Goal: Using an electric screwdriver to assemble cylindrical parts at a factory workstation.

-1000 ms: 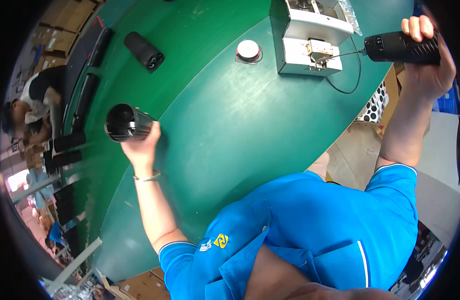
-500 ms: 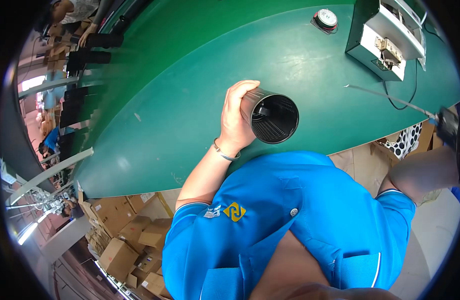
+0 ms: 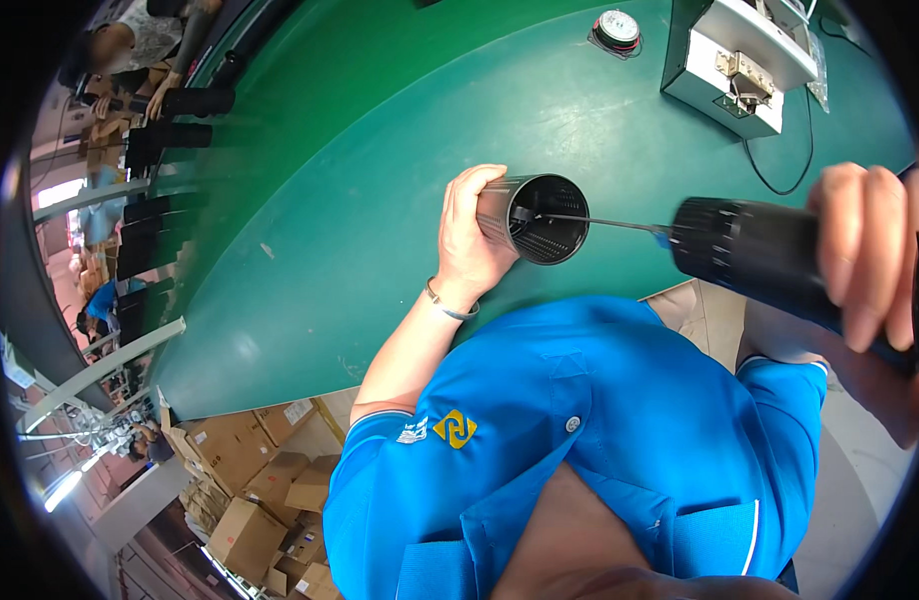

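Holding the black tube (image 3: 542, 243) by its outer wall, my left grip (image 3: 470, 238) is clamped around it, and the mouth is turned rightward and partly up to my eyes. My right grip (image 3: 868, 250) is wrapped about a black power screwdriver (image 3: 742, 248) that points left, nearly level. Its long thin bit (image 3: 620, 224) crosses the tube's rim, the tip showing within the mouth; whether it touches the part inside, I cannot tell.

As I look down, the tube is over the green worktop (image 3: 360, 230), just beyond my blue shirt (image 3: 640, 380) and near the front edge. The screwdriver overlaps that edge on the right, and my right grip is out past it. A wide stretch of green surface runs left from my left grip, and another lies between the tube and the round white-topped piece (image 3: 617, 30). Upper right, the metal machine (image 3: 735, 70) is well apart from the bit, and its dark cable (image 3: 782, 190) loops down toward the right edge. Below the front edge, at lower left, cartons (image 3: 248, 535) are piled; a co-worker (image 3: 150, 42) is at the far upper left.
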Demonstrator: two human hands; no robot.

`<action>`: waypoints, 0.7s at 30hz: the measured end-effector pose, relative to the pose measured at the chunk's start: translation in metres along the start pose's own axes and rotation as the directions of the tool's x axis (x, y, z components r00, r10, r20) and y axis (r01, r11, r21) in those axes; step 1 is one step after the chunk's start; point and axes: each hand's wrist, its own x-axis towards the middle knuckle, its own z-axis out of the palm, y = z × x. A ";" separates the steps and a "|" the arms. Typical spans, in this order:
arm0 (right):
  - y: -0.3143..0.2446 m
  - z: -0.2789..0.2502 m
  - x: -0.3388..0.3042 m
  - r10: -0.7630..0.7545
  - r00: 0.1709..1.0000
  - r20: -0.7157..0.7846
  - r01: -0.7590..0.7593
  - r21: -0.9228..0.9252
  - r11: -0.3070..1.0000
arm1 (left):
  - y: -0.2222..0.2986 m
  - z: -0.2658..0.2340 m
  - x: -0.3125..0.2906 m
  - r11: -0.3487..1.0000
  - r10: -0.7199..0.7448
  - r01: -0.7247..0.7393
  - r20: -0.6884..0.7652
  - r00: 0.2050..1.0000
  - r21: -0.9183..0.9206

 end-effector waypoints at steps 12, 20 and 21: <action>0.043 0.005 -0.003 0.029 0.998 0.063 -0.018 -0.170 0.985 | -0.002 0.003 -0.001 0.999 -0.020 0.019 -0.036 0.999 -0.038; 0.055 0.016 -0.003 0.049 0.999 -0.010 -0.050 -0.151 0.987 | -0.001 0.002 -0.003 1.000 -0.015 0.015 -0.059 0.998 -0.009; 0.056 0.018 -0.002 0.052 0.998 -0.024 -0.055 -0.141 0.988 | -0.001 0.002 -0.003 1.000 -0.013 0.013 -0.059 0.998 -0.013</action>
